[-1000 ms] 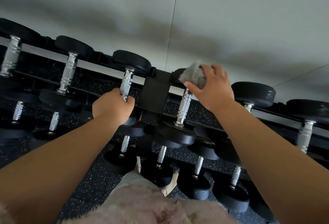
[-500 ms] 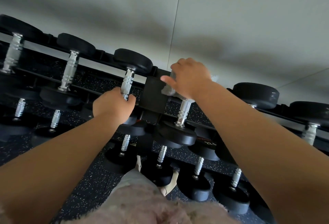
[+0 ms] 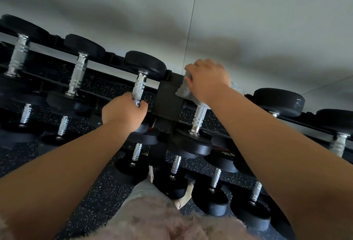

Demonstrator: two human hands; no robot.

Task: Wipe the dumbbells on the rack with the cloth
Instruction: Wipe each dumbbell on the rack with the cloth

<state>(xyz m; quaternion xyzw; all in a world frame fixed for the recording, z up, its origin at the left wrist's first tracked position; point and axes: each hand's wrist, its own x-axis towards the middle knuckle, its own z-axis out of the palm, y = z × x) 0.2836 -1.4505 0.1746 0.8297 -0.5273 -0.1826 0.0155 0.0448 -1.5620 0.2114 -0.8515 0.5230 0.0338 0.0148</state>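
Note:
A black rack holds rows of black dumbbells with knurled silver handles. My right hand grips a grey cloth and presses it over the far head of one top-row dumbbell; that head is hidden under the cloth and hand. My left hand is curled round the lower part of the silver handle of the neighbouring dumbbell to the left. Both forearms reach up from the bottom of the view.
More dumbbells fill the top row to the left and right, and lower rows hold smaller ones. A pale wall stands right behind the rack. Black speckled rubber floor lies below, with my foot near the rack.
My right hand has swung the cloth from the right side of the dumbbell head over to its left side and down. My left hand has stayed on its handle.

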